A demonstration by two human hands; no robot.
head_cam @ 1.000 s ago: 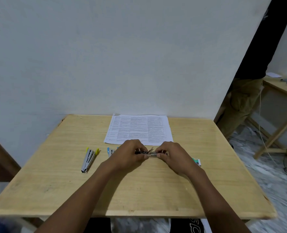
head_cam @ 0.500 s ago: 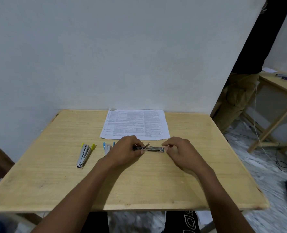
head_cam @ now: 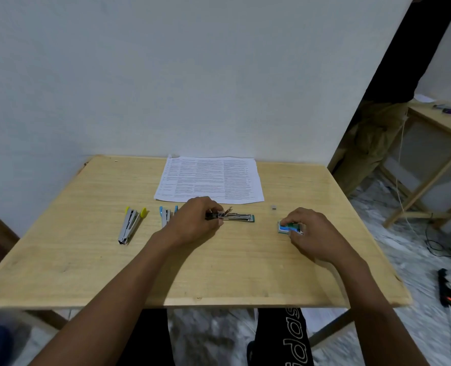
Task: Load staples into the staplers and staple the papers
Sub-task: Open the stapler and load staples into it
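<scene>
My left hand (head_cam: pixel 194 221) grips the near end of a small green stapler (head_cam: pixel 238 217) that lies opened on the wooden table (head_cam: pixel 87 260). My right hand (head_cam: pixel 308 229) has its fingers closed on a small blue-and-green staple box (head_cam: pixel 287 227) to the right of that stapler. A yellow-tipped stapler (head_cam: pixel 130 224) lies at the left. A blue-tipped stapler (head_cam: pixel 165 216) lies beside my left hand, partly hidden by it. Printed papers (head_cam: pixel 210 179) lie flat at the table's far edge.
A tiny grey piece (head_cam: pixel 273 207) lies on the table past my right hand. A white wall stands right behind the table. To the right are a second wooden table (head_cam: pixel 440 128), a standing person's legs (head_cam: pixel 369 143), floor cables and a black power strip (head_cam: pixel 447 290).
My right hand let go of the green stapler and moved right onto the staple box. My left hand stayed on the stapler. The camera view shifted slightly.
</scene>
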